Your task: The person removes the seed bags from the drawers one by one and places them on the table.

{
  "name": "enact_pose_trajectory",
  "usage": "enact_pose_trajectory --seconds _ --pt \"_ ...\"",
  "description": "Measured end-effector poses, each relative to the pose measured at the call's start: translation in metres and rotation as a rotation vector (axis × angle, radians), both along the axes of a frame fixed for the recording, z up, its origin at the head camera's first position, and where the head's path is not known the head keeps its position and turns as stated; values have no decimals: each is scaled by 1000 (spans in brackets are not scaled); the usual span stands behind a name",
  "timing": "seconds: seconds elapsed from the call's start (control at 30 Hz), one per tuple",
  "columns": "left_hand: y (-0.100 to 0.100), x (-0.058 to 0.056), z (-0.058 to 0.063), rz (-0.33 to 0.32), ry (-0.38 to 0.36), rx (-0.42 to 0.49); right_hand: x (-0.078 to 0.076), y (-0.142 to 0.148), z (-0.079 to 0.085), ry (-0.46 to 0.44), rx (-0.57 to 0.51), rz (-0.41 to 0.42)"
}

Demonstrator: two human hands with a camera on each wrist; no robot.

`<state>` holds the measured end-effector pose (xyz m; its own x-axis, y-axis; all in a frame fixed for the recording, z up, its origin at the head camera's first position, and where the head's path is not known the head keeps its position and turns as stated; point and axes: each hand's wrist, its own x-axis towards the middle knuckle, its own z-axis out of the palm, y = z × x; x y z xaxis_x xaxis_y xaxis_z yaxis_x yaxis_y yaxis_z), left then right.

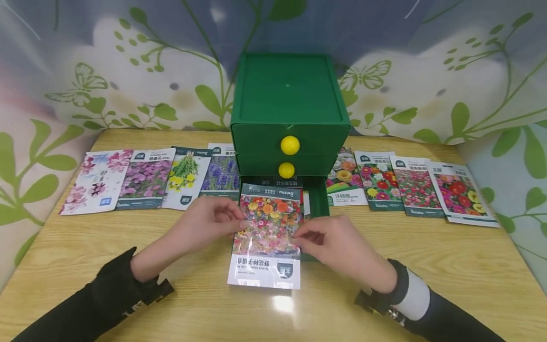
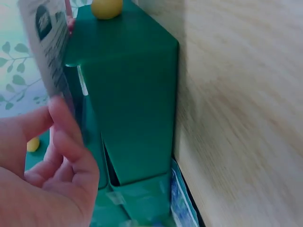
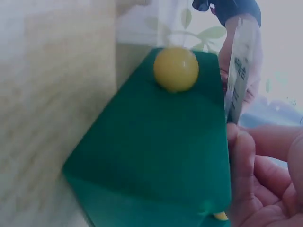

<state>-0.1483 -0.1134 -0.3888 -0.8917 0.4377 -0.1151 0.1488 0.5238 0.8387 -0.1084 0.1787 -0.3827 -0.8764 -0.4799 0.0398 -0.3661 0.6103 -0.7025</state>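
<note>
A wildflower seed packet (image 1: 268,228), its lettering upside down in the head view, lies over the pulled-out bottom drawer (image 1: 319,202) of a green drawer cabinet (image 1: 290,90). My left hand (image 1: 205,221) pinches the packet's left edge between thumb and fingers. On the opposite edge, my right hand (image 1: 335,237) pinches it the same way. Behind it in the drawer, the top of a dark packet (image 1: 271,181) shows. In the left wrist view the packet (image 2: 47,47) stands close to the drawer front, thin and nearly edge-on.
Several seed packets (image 1: 145,178) lie in an overlapping row left of the cabinet. More packets (image 1: 378,180) line its right side. Two yellow knobs (image 1: 290,145) stick out from the closed upper drawers. A leaf-patterned cloth (image 1: 171,71) hangs behind the wooden table (image 1: 171,294).
</note>
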Motion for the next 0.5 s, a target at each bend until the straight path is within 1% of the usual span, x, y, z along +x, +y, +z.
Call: enact_pose_trajectory --seconds 0.07,0.1,0.23,0.4,0.5 --pt "-7 5 2 -21 -59 9 6 -2 0 23 5 7" --pt "-10 8 3 -34 -77 9 8 -4 1 37 8 11" --pt "-21 17 5 -90 -125 4 18 -8 2 93 -4 62" --pt "-37 26 6 -163 -159 10 32 -15 2 119 -74 174" --pt "-48 31 5 -218 -186 33 40 -20 -1 122 -122 266"
